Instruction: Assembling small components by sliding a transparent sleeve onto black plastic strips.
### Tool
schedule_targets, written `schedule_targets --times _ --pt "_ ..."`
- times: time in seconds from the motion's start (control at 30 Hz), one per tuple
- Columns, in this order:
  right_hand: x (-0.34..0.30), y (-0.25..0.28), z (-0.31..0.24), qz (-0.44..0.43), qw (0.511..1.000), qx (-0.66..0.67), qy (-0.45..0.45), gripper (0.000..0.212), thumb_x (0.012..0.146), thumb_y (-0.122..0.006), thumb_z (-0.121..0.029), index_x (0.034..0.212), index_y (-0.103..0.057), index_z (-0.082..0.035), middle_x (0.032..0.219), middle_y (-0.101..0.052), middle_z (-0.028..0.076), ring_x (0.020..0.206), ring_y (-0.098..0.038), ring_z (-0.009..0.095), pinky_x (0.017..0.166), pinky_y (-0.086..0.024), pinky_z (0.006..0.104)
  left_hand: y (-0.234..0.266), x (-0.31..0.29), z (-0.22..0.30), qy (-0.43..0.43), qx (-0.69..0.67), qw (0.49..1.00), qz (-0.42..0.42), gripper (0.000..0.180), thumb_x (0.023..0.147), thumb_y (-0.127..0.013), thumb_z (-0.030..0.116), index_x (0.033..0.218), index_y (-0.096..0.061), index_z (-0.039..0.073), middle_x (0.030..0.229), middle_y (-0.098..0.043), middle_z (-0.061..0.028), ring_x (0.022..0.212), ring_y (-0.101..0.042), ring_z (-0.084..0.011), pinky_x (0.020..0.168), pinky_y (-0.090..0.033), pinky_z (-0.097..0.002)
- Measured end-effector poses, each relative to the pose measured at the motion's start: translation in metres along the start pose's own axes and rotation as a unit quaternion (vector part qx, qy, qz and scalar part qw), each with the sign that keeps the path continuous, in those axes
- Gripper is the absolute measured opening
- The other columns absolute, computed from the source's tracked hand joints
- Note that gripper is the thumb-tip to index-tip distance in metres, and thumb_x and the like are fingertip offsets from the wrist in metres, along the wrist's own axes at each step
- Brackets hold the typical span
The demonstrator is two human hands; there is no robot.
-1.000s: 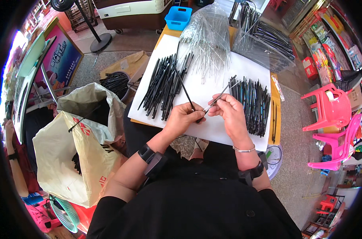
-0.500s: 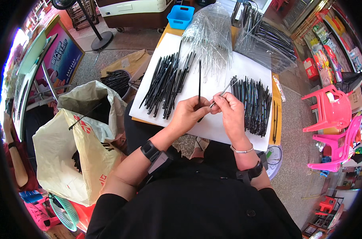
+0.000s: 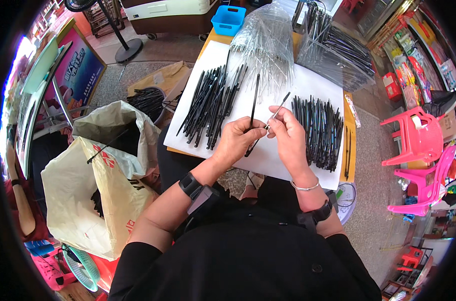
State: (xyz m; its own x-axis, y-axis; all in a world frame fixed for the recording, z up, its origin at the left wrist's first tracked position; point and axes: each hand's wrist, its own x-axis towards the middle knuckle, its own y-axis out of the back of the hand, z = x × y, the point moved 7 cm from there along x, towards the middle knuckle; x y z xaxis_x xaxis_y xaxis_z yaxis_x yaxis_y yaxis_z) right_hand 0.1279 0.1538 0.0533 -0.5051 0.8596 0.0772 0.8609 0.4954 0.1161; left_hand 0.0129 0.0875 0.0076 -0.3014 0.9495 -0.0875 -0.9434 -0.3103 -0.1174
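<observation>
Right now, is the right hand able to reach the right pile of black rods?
Probably yes: the right pile lies just beside the right hand, with nothing visible between, though its grip holds a thin rod.

Black rod [image 3: 255,100] in left fingers [image 3: 256,133]

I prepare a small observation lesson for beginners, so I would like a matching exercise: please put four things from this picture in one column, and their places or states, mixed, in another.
1. left hand
2. blue basket
3. silvery bracelet
4. clear plastic bag

A. at the table's far-left corner
B. partly around thin silvery rods
C. gripping a black rod
D. on the wrist of the right hand

Pairs: 1-C, 2-A, 3-D, 4-B
</observation>
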Motion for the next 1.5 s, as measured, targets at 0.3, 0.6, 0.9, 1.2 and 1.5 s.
schedule_targets --times 0.3,0.6,0.9,1.2,1.5 --pt "0.002 -0.011 -0.007 0.092 0.964 -0.203 0.144 0.021 0.09 -0.048 -0.007 0.109 -0.052 0.002 0.098 -0.061 0.025 0.093 -0.059 0.043 0.079 -0.047 0.0434 -0.002 -0.001 0.026 -0.224 0.214 0.947 0.079 0.011 0.08 -0.067 0.008 0.082 -0.062 -0.002 0.071 -0.059 -0.0114 0.06 -0.056 -0.0205 0.056 -0.044 -0.0313" --pt "-0.006 -0.001 -0.022 0.099 0.949 -0.258 0.153 0.03 0.085 -0.056 -0.012 0.109 -0.054 0.007 0.084 -0.057 0.023 0.074 -0.059 0.037 0.067 -0.047 0.0405 -0.01 0.008 -0.004 -0.045 0.174 0.983 -0.025 0.017 0.086 -0.063 0.01 0.096 -0.062 -0.004 0.07 -0.06 -0.003 0.061 -0.051 -0.0076 0.053 -0.041 -0.0247" --pt "0.007 0.105 -0.023 0.117 0.973 -0.201 -0.009 0.024 0.084 -0.056 -0.011 0.105 -0.063 -0.002 0.065 -0.055 -0.001 0.053 -0.049 0.005 0.047 -0.044 0.0231 -0.038 -0.003 0.008 0.012 0.044 0.988 -0.149 0.024 0.091 -0.06 0.013 0.109 -0.061 -0.003 0.085 -0.061 -0.0021 0.071 -0.055 -0.0071 0.066 -0.047 -0.0223" --pt "0.045 0.166 0.027 0.071 0.924 -0.376 -0.014 0.021 0.079 -0.059 -0.017 0.086 -0.064 0.002 0.068 -0.061 0.019 0.065 -0.062 0.028 0.064 -0.05 0.0394 -0.024 -0.002 -0.008 0.015 0.06 0.992 -0.107 0.021 0.089 -0.058 0.01 0.105 -0.062 -0.004 0.079 -0.061 -0.0024 0.067 -0.054 -0.0072 0.062 -0.046 -0.0221" --pt "0.027 0.141 -0.006 0.119 0.889 -0.442 0.015 0.028 0.08 -0.063 -0.021 0.099 -0.063 -0.001 0.088 -0.064 0.017 0.078 -0.062 0.031 0.073 -0.048 0.04 0.077 -0.023 0.066 -0.187 0.292 0.916 0.202 0.014 0.081 -0.067 0.007 0.093 -0.066 0.0 0.083 -0.065 -0.0107 0.073 -0.061 -0.016 0.066 -0.048 -0.026"
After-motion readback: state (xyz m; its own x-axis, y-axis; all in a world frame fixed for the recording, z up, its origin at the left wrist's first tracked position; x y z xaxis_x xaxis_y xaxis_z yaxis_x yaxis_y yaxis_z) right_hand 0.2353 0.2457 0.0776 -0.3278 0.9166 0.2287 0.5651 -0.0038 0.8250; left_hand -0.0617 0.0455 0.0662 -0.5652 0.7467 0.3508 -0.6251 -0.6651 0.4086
